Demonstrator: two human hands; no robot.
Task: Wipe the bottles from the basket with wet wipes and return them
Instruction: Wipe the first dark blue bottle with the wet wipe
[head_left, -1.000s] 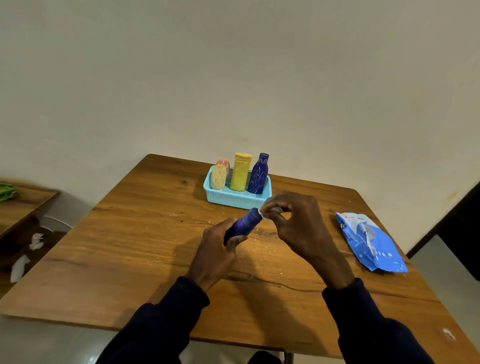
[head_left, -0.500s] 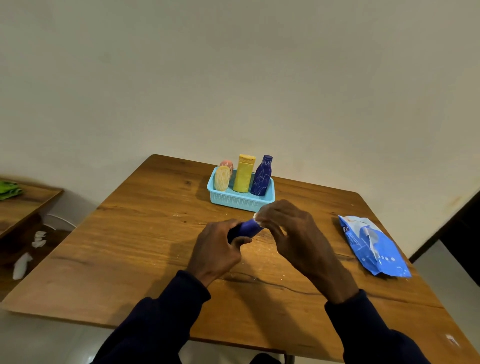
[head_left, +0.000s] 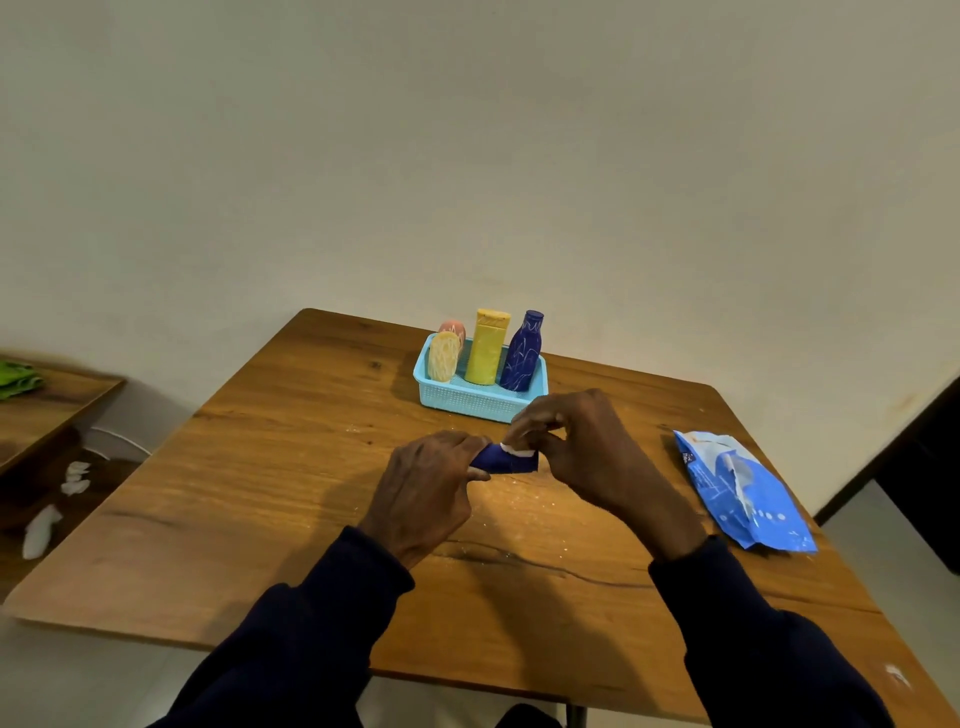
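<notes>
One bottle (head_left: 500, 460) bridges left fingers (head_left: 464, 446) and right fingers (head_left: 529, 419).

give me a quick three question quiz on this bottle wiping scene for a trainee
1. How many items stand in the light blue basket?
2. True or false: the left hand grips the held dark blue bottle while the right hand pinches a white wipe against it.
3. Where is the blue wipes pack? A in the basket; B on the table, right of both hands; C on the floor.

Key: 1 four; 2 true; 3 B.
</notes>
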